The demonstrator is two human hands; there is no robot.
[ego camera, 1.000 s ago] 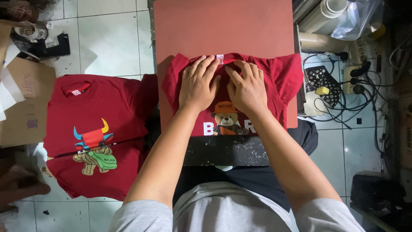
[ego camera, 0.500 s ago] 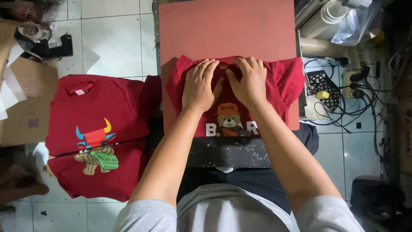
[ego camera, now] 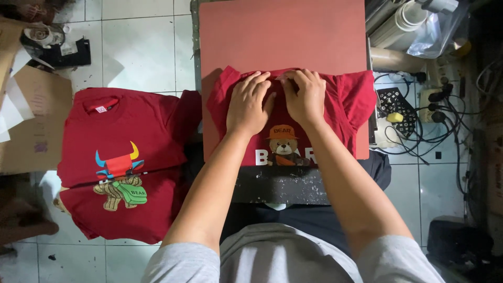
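Red shirt (ego camera: 346, 99) under both hands (flat)

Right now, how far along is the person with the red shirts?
Done: two printed dark red T-shirts lie stacked to the left. In hand: the left hand and right hand press flat on a red T-shirt with a bear print on the salmon-pink flat board. Left: its lower half hangs unsmoothed off the front edge.

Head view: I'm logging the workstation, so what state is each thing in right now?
Left hand: flat on the shirt, palm down.
Right hand: flat on the shirt, fingers at the collar.
Red bear shirt: spread face up on the pad, hem hanging off the near edge.
Red pad: far half bare.
Red bull shirts: stacked face up on the floor.
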